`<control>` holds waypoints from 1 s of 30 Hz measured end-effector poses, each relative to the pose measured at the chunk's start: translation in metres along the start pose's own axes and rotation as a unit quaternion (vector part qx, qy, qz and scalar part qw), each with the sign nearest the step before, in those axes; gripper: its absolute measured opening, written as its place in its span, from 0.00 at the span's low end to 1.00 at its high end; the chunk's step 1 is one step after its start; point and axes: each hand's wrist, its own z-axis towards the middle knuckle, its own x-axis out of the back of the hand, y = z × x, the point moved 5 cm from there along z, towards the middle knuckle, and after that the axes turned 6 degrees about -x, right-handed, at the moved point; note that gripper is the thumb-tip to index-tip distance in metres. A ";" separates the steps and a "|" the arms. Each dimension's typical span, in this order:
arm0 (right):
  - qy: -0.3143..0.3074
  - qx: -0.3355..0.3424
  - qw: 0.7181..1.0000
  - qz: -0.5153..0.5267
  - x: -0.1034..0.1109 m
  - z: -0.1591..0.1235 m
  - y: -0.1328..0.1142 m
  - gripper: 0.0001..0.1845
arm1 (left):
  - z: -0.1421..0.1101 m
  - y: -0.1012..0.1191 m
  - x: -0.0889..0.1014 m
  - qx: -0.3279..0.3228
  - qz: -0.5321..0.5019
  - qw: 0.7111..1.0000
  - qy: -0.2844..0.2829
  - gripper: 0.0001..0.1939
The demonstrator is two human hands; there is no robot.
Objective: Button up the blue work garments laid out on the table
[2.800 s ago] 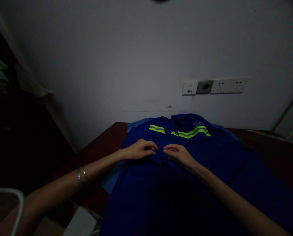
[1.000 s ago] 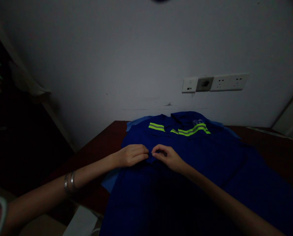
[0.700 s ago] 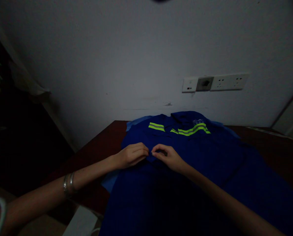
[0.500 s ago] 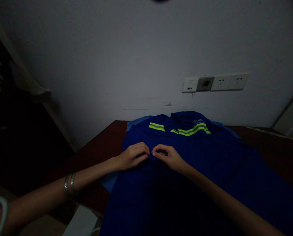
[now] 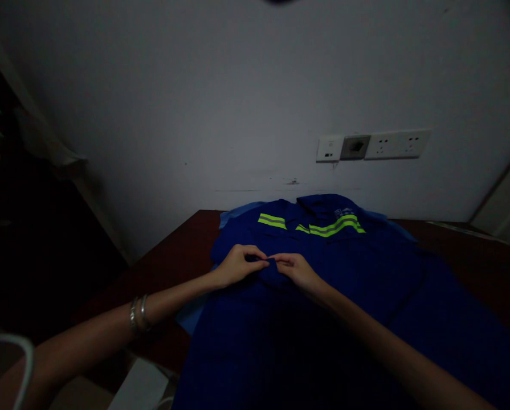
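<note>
A dark blue work jacket point(image 5: 349, 267) with yellow-green and grey reflective strips point(image 5: 334, 228) lies spread out, its collar toward the wall. My left hand point(image 5: 237, 265) pinches a bit of its front edge between thumb and fingertips. Close against it, my right hand point(image 5: 300, 273) also has fingers pinched on the jacket's fabric, and the fingertips of both hands nearly meet. A small fold of cloth stands up between them. Any button or fastener there is too dark and small to make out.
Light blue cloth point(image 5: 191, 315) shows from under the jacket. Beneath lies a dark red-brown table point(image 5: 175, 242), against a pale wall point(image 5: 173, 102) with sockets point(image 5: 394, 144). A white box-like object point(image 5: 139, 384) and a pale cable point(image 5: 27, 364) are at lower left.
My left hand has moved slightly right and up, its fingers now pinching the fabric beside my right hand. My right fingers have straightened a little, and a fold of cloth is lifted between them.
</note>
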 end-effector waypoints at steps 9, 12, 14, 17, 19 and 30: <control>0.010 -0.055 0.998 0.033 0.001 -0.007 -0.012 0.22 | 0.004 -0.021 0.001 0.104 -0.043 0.993 0.024 0.11; 0.046 -0.029 0.998 -0.039 0.003 -0.004 -0.013 0.22 | 0.005 -0.025 -0.003 0.117 -0.059 0.991 0.023 0.11; 0.050 -0.015 0.997 -0.060 0.004 -0.003 -0.012 0.20 | 0.006 -0.026 -0.006 0.127 -0.066 0.989 0.023 0.11; 0.044 -0.005 0.996 -0.073 0.005 -0.003 -0.013 0.18 | 0.007 -0.024 -0.008 0.139 -0.072 0.988 0.017 0.11; 0.045 -0.007 0.996 -0.077 0.005 -0.004 -0.013 0.16 | 0.008 -0.021 -0.008 0.138 -0.074 0.988 0.010 0.10; 0.035 -0.023 0.994 -0.103 0.005 -0.004 -0.012 0.14 | 0.006 -0.018 -0.006 0.127 -0.071 0.989 -0.006 0.10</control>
